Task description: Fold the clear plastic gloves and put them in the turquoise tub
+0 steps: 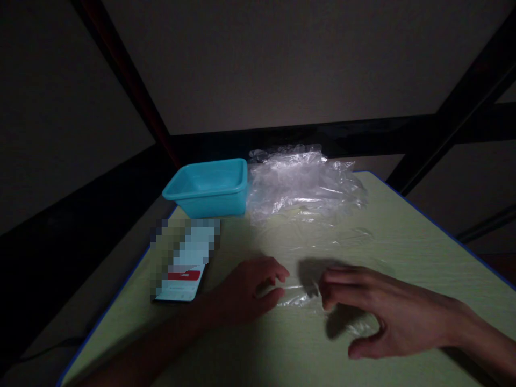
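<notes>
A sheet of clear plastic (300, 295), perhaps a flattened bag, lies on the table between my two hands. My left hand (258, 287) is at its left edge, fingers curled and thumb apart, with nothing visible between them. On the other side, my right hand (374, 306) hovers with bent fingers and the thumb spread well away, casting a shadow on the plastic. Farther back sits a crumpled pile of clear plastic bags (302, 183). How the near sheet joins this pile is hard to make out.
A turquoise plastic basin (213, 199) stands at the back left, beside the pile. In front of it lies a phone (185, 285) with a lit, partly blurred screen. The pale table (423, 258) has a blue edge, and a wall (290, 64) rises behind it.
</notes>
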A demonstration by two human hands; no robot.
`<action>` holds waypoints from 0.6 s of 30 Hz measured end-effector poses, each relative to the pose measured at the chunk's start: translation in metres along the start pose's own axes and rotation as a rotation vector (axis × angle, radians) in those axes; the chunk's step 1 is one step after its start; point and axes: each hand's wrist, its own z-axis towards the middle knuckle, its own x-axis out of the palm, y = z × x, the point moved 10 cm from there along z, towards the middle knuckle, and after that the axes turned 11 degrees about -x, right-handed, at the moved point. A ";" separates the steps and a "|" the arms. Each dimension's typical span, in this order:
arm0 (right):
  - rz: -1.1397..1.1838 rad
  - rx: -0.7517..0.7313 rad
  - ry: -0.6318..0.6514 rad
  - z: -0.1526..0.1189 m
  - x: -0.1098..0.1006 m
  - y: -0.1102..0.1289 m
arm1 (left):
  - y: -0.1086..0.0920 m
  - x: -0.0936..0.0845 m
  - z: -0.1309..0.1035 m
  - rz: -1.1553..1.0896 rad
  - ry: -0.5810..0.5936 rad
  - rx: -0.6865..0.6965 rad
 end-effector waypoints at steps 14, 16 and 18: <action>-0.331 -0.012 -0.074 -0.023 -0.006 0.004 | -0.007 0.032 -0.006 0.179 0.187 -0.024; -0.305 0.021 -0.030 -0.018 -0.005 0.001 | -0.007 0.032 -0.006 0.184 0.173 -0.027; -0.249 0.068 -0.002 -0.015 -0.005 -0.004 | -0.007 0.032 -0.006 0.184 0.153 -0.022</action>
